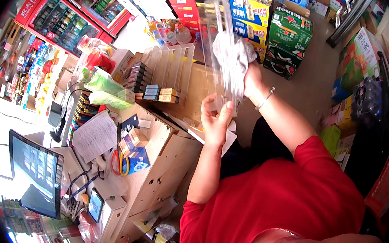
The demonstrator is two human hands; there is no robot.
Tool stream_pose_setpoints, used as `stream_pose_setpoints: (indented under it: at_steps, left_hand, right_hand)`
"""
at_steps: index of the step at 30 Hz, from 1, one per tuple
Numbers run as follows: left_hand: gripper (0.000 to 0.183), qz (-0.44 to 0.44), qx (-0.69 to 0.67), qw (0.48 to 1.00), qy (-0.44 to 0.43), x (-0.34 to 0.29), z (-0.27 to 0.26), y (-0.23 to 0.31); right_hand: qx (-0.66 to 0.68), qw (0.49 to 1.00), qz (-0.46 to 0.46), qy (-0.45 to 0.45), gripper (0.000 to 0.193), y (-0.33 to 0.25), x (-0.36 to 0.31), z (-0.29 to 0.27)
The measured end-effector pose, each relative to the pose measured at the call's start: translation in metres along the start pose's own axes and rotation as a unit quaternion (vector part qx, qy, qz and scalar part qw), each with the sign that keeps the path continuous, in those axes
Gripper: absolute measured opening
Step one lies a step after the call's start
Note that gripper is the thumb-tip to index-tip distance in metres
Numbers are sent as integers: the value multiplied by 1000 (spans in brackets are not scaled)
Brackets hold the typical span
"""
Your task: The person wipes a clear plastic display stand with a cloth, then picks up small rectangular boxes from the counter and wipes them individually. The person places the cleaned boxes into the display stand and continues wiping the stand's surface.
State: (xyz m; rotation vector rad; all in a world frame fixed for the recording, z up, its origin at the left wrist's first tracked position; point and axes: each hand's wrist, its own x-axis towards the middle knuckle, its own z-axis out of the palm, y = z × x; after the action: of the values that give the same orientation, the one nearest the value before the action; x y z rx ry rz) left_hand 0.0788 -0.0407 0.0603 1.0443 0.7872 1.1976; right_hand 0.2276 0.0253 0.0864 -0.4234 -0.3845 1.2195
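My left hand [217, 119] is closed around the lower end of a long clear plastic tray [212, 59], which stands upright in front of me. A crumpled greyish-white cloth [235, 52] is in my right hand [252, 79], pressed against the tray's right side. The cloth hides most of those fingers. The tray's upper end is blurred. Left of it, a similar clear divided tray [170, 63] lies on the wooden counter [196, 86], with small dark packs [138, 77], blue packs [152, 92] and tan packs [168, 95] at its near-left side.
A monitor [38, 171], a handwritten sheet [95, 136], scissors [120, 163] and a phone [96, 205] occupy the left desk. Green cartons [288, 40] and blue-yellow cartons [250, 20] stand ahead on the floor. Red drink coolers [61, 22] are at the far left.
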Motion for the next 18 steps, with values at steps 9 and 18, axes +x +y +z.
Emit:
stream_pose_setpoints:
  at_steps: [9,18]
  left_hand:
    - [37,-88,-254,963,-22,19,9,22]
    - [68,-169,-328,929,-23,29,-1,29]
  right_hand:
    - [-173,965,-133,-147,40,58,-76,-44]
    - [-116,987,-68,-86,40,26,-64,-40]
